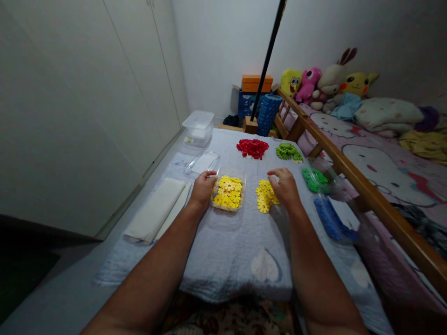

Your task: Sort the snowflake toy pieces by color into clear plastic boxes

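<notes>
My left hand (pixel 203 188) rests against the left side of a clear plastic container (pixel 228 191) filled with yellow flower-shaped pieces, its fingers curled on the rim. My right hand (pixel 284 186) hovers over a loose pile of yellow pieces (pixel 264 197) on the pale quilted cloth, fingers bent downward in a pinch; whether it holds a piece is hidden. A red pile (pixel 252 147) and a light green pile (pixel 288 151) lie farther back.
Clear containers with green pieces (pixel 315 179) and blue pieces (pixel 331 218) sit at the right beside a wooden bed rail (pixel 352 179). An empty lid (pixel 202 164), stacked clear boxes (pixel 198 126) and a folded white cloth (pixel 155 209) lie left. Plush toys sit on the bed.
</notes>
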### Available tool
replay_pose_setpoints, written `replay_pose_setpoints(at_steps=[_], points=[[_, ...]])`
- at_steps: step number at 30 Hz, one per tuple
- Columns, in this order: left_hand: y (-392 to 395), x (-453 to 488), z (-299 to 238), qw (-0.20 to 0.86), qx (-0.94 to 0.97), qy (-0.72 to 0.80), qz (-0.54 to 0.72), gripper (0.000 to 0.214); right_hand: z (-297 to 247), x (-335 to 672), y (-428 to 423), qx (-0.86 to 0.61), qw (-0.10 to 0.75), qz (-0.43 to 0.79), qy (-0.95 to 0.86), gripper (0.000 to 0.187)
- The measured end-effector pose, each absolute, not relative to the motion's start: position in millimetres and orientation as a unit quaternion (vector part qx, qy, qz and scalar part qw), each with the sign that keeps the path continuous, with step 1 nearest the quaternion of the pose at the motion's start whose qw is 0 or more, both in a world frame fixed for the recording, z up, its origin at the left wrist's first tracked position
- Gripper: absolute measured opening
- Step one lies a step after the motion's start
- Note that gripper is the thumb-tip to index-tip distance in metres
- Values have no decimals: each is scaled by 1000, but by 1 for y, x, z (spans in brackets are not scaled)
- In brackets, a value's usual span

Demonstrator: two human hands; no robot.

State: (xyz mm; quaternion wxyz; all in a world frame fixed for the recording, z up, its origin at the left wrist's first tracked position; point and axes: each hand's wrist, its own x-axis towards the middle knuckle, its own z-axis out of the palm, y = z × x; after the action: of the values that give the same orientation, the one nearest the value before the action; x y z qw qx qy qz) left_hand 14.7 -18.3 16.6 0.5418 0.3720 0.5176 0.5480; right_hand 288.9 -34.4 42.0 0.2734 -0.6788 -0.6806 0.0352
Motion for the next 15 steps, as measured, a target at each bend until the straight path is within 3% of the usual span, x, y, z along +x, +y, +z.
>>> replay_pose_setpoints(at_steps=[6, 11, 15], points=[[-19, 16, 17, 529, 374, 523, 554, 39, 24, 343, -42, -757, 96, 17, -646, 45], [-20, 17, 16, 518, 377, 526, 559, 38, 2, 345, -47, -768, 55, 21, -638, 41], [-20, 16, 15, 520, 376, 524, 560, 39, -1, 345, -46, -778, 82, 28, -623, 37]])
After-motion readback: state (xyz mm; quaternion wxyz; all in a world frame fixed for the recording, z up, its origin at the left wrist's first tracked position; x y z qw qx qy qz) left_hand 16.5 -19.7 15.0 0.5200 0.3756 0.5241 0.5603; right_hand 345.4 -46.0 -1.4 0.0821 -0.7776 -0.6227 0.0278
